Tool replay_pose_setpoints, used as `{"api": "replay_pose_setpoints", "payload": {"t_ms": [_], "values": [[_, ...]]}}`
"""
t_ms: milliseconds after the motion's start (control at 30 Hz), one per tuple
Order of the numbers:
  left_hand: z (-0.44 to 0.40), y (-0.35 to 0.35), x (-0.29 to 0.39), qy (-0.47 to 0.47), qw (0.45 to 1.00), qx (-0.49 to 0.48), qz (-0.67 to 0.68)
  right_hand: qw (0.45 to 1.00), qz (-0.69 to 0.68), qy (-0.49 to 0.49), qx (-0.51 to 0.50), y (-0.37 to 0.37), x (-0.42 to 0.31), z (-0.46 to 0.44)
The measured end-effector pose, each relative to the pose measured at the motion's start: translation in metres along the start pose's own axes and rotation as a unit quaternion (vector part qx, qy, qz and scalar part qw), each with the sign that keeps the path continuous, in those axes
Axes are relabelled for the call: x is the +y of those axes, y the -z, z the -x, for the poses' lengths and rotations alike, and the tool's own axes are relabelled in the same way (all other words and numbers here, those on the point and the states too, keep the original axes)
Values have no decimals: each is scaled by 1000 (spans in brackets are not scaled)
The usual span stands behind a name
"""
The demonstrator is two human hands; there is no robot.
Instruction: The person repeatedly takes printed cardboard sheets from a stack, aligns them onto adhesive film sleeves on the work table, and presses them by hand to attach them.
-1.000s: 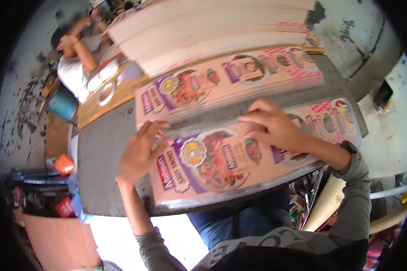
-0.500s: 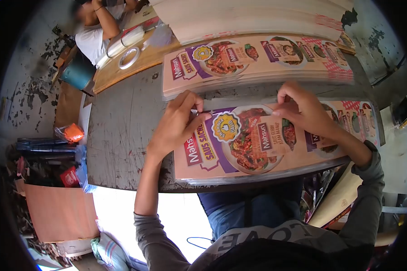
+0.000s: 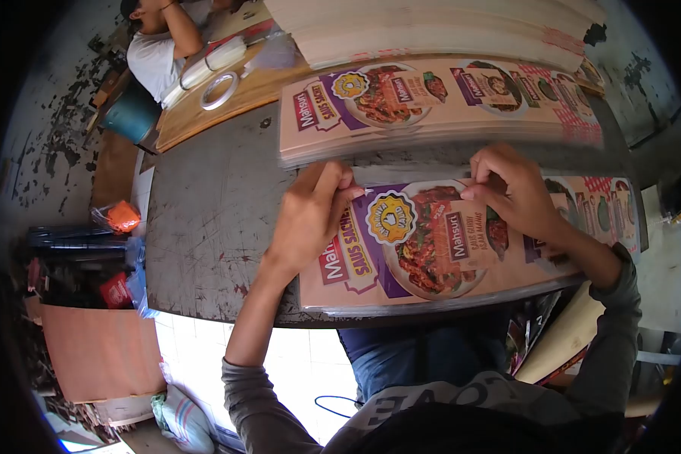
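Note:
A stack of long printed food posters (image 3: 431, 284) in clear plastic lies along the near edge of the table, a bowl of food and "Mahsuri" labels on its top sheet. At the stack's far edge, a strip of clear plastic sleeve (image 3: 412, 178) shows beyond the print. My left hand (image 3: 306, 216) pinches this edge near the purple band, thumb against forefinger. Farther right along the same edge, my right hand (image 3: 516, 189) makes a similar pinch, its wrist over the poster. The thin film between the fingertips is hard to see.
A second poster stack (image 3: 439, 113) lies just beyond, with a tall pile of pale sheets (image 3: 431, 30) behind it. A tape roll (image 3: 219, 91) rests on a wooden board (image 3: 261, 89) at the back left. Another person (image 3: 159, 53) sits there. The scratched grey table (image 3: 204, 219) extends left.
The view has shifted slightly, so both stacks appear a little farther right and lower. My hands remain pinched at the far edge, with the right fingertips slightly lower.

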State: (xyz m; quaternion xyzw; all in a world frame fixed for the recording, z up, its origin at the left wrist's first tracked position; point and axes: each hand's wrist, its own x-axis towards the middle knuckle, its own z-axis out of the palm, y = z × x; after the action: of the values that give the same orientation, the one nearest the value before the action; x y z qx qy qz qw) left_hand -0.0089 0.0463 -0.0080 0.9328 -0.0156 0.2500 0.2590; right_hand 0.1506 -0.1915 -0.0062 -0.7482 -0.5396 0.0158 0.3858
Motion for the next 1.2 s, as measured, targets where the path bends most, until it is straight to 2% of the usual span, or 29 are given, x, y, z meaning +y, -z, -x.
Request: {"api": "replay_pose_setpoints", "payload": {"t_ms": [167, 267, 300, 367, 500, 600, 667, 700, 767, 833, 900, 967, 1100, 1200], "values": [[2, -4, 1, 30, 999, 20, 21, 999, -35, -25, -5, 0, -3, -4], [-2, 5, 4, 102, 993, -29, 47, 999, -41, 4, 14, -1, 2, -6], [-5, 6, 2, 99, 994, -25, 44, 999, -39, 9, 16, 2, 2, -10], [-7, 6, -1, 132, 983, -53, 118, 980, -127, -127, -85, 7, 4, -14], [-11, 7, 0, 140, 979, -45, 139, 980, -143, -109, -78, 7, 7, -14], [-9, 10, -1, 156, 985, -65, 45, 980, -142, -117, -76, 9, 12, -15], [-9, 11, 3, 165, 984, -61, 33, 969, -157, -130, -141, 11, 20, -19], [-9, 11, 5, 174, 983, -56, 22, 969, -158, -131, -140, 12, 20, -20], [-8, 9, 4, 166, 985, -46, 20, 935, -283, -182, -112, 14, 19, -22], [-8, 8, 5, 159, 986, -37, 20, 939, -268, -174, -128, 18, 14, -25], [-8, 9, 11, 217, 975, -41, 11, 942, -254, -167, -145, 20, 12, -26], [-3, 8, 7, 187, 981, -26, -33, 950, -177, -170, -195, 22, 11, -28], [3, 11, -3, 143, 985, 17, -98, 953, -194, -153, -176, 17, 17, -22], [9, 28, -9, 185, 974, 10, -127, 970, -166, -90, -150, 13, 21, -17]]}}
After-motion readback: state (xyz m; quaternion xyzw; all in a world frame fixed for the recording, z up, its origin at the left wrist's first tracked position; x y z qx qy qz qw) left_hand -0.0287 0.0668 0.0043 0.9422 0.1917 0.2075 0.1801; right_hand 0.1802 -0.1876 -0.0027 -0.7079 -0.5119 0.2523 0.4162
